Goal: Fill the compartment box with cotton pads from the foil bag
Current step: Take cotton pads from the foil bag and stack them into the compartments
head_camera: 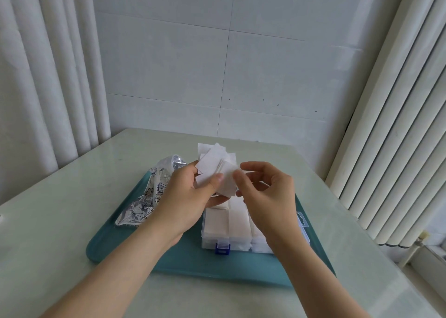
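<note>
Holding a fanned bunch of white cotton pads (213, 159) at mid-frame, gripped between the thumb and curled fingers of the left hand (188, 194). Pinching the bunch's right edge with thumb and forefinger of the right hand (265, 192). Hovering just above the clear compartment box (214, 241), already packed with pads, blue latch (222, 248) on its near wall. Lying left of the box, partly behind the left hand: a crumpled foil bag (147, 197). Resting together on a teal tray (125, 245) atop the pale bench (55, 221).
</note>
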